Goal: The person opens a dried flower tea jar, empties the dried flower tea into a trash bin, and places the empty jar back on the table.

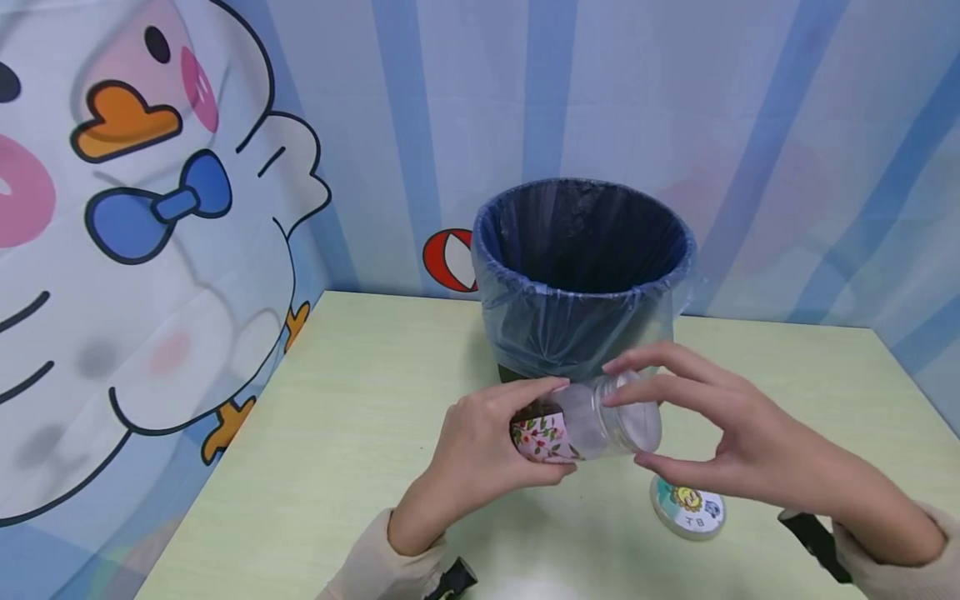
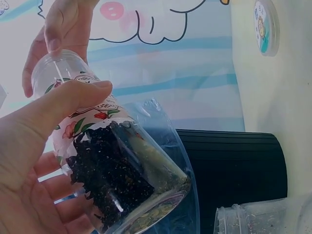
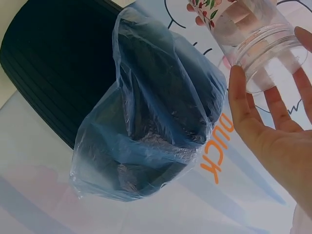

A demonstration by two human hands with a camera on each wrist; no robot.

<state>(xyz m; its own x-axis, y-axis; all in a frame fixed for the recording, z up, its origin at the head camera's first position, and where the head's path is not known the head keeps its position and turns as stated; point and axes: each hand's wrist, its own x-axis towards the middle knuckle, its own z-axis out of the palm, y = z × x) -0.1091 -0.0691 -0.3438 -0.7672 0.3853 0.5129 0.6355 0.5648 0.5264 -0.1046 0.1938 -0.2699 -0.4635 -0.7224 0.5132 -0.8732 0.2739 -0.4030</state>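
Observation:
A clear plastic jar (image 1: pixel 588 425) with a pink floral label lies tilted nearly sideways in front of the bin. My left hand (image 1: pixel 487 437) grips it round the label, thumb on one side and fingers on the other. Dark, leafy-looking bits (image 2: pixel 109 175) show inside its base end in the left wrist view. My right hand (image 3: pixel 273 124) holds the jar's threaded mouth, thumb and fingertips spread round the rim. A round, flat lid (image 1: pixel 687 507) with a printed cartoon sun lies on the table below my right hand.
A dark bin (image 3: pixel 53 63) lined with a translucent blue bag (image 1: pixel 577 325) stands at the back of the pale table (image 1: pixel 375 400), just beyond the jar. Another clear jar (image 2: pixel 265 217) shows low in the left wrist view. A cartoon-printed cloth (image 1: pixel 465 125) hangs behind.

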